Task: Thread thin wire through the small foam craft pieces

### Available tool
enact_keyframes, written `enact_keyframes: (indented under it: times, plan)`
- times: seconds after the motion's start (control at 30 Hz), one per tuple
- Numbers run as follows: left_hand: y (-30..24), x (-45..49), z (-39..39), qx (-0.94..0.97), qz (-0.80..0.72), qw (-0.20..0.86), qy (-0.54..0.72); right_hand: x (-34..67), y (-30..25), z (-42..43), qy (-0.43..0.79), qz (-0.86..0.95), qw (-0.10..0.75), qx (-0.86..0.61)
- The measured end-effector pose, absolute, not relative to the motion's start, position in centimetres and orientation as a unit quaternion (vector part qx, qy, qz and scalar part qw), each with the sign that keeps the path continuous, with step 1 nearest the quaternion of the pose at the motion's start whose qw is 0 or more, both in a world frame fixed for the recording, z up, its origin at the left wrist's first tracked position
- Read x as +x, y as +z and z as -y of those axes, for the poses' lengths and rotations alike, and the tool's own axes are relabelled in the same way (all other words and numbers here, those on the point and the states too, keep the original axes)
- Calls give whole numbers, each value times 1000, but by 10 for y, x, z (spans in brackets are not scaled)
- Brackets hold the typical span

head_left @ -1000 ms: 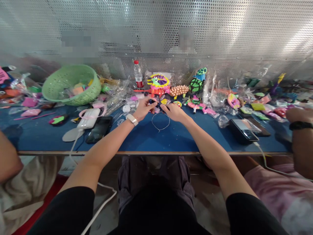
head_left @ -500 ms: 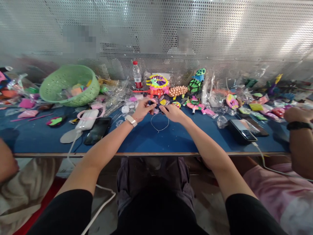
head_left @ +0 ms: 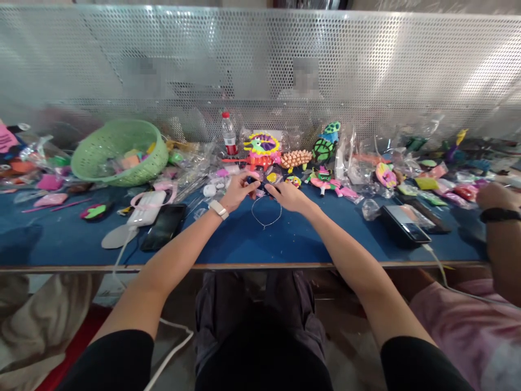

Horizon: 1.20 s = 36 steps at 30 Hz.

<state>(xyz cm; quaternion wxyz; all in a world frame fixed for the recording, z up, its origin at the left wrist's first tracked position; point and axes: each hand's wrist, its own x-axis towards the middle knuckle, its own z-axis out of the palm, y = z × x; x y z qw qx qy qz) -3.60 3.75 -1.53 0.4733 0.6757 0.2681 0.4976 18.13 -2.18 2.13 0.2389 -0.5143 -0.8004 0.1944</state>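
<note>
Between our fingertips, above mid-table: a small dark piece (head_left: 262, 186), mostly hidden, long axis seemingly crosswise; which end leads we cannot tell. Our left hand (head_left: 237, 193) and right hand (head_left: 291, 196) pinch it from either side, fingers curled close. A thin chain (head_left: 264, 226) loops on our side. Just beyond crowd a yellow-frilled figure (head_left: 262, 144) and spiny brown figure (head_left: 296, 159). Off left, a green basket (head_left: 142, 172). Blue table (head_left: 244, 247); perforated metal wall (head_left: 244, 43) behind.
</note>
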Motion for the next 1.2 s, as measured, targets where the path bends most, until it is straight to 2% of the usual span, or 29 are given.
enact_keyframes:
  times: [0.13, 0.33, 0.63, 1.07, 1.2]
  plan:
    - [-14, -36, -36, 680, -263, 466, 501, 180, 23, 23, 209, 794, 241, -518]
    - [-9, -36, -35, 714, -244, 386, 531, 179, 20, 22, 202, 796, 249, -514]
    - [-10, -35, -36, 709, -221, 403, 535, 179, 17, 20, 208, 796, 252, -509]
    - [-5, -35, -33, 739, -252, 350, 518, 181, 16, 18, 192, 796, 225, -528]
    - [-7, -34, -30, 770, -271, 256, 517, 184, 15, 16, 169, 802, 222, -528]
